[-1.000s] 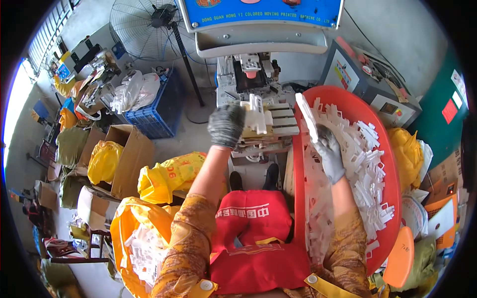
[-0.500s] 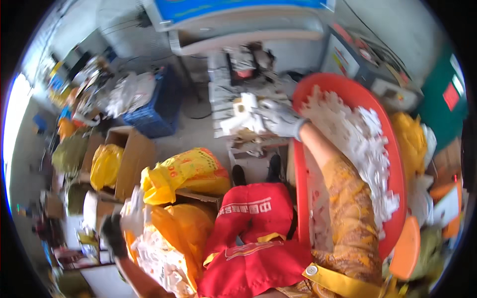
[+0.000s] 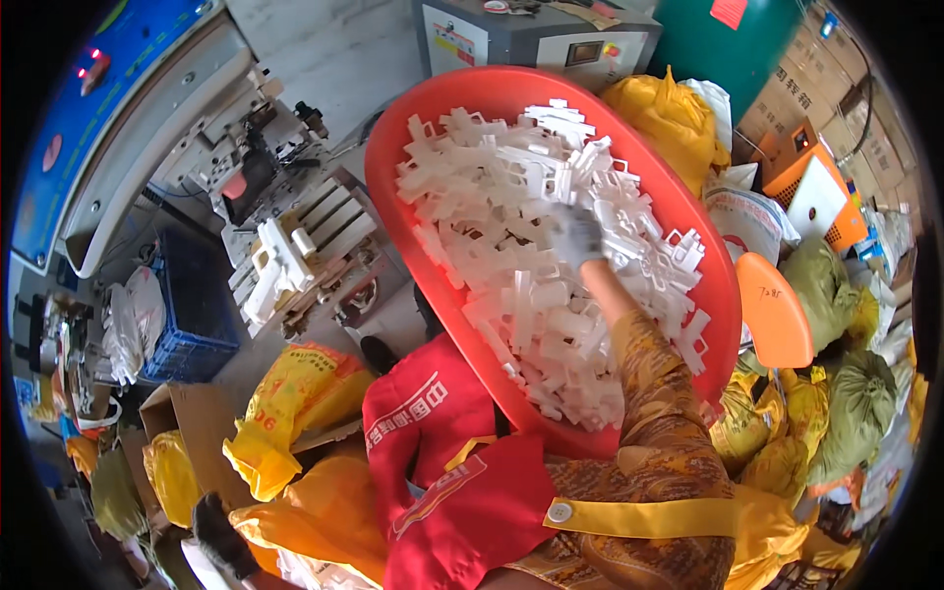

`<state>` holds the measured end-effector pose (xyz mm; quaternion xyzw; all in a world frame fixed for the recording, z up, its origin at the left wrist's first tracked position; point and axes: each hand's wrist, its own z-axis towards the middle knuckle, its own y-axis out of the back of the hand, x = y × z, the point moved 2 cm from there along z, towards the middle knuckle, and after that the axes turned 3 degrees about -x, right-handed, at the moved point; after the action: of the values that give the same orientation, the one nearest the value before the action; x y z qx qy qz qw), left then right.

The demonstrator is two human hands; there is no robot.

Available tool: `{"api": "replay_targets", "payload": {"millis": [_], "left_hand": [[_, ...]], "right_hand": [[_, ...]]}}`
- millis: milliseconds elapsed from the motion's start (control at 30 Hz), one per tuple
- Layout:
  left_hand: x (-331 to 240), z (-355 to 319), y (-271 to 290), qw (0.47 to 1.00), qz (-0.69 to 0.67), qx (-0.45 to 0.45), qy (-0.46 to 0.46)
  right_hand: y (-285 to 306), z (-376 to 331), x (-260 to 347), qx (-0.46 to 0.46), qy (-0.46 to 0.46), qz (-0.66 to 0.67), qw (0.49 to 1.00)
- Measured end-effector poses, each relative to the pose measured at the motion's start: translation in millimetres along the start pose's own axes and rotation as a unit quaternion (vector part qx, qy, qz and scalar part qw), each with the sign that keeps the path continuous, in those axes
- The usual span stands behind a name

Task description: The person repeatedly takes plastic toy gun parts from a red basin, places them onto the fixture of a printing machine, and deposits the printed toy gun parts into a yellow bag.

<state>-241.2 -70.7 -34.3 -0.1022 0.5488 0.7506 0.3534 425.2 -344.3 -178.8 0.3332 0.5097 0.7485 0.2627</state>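
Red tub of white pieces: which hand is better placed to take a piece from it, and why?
Probably the right hand: it is among the white pieces inside the red tub. The left hand is at lower left, beside the orange bag.

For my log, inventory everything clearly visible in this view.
Tub: one, red, centre
Pistol-shaped pieces: many, white, heaped in tub
Machine: one, blue and grey, left
Lone piece: one, white, on the machine
Cabinet: one, grey, top centre
Crate: one, blue, left
Bags: several, yellow, both sides
Large bag: one, orange, lower left
Rounded panel: one, orange, right of tub
Sacks: several, green, mostly right
Boxes: several, brown, both sides
Apron: one, red, bottom centre
Right hand: one, grey-gloved, blurred, at pieces in tub
Left hand: one, dark-gloved, lower left
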Motion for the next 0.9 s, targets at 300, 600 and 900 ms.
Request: {"api": "replay_targets", "payload": {"millis": [300,600,900], "left_hand": [[-120.1,-3.5,-74.7,0.989,0.018,0.08,-0.127],[-139.3,11.3,-105.7,0.978,0.01,0.19,-0.086],[-132.3,54.7,-160.8,0.988,-0.104,0.063,-0.092]], "right_hand": [[-54.0,-11.4,-121.0,0.102,-0.186,-0.131,0.968],[8.7,-71.8,-85.2,0.223,-0.088,0.006,0.971],[24.6,-97.5,-73.1,0.078,-0.022,0.096,0.992]]}}
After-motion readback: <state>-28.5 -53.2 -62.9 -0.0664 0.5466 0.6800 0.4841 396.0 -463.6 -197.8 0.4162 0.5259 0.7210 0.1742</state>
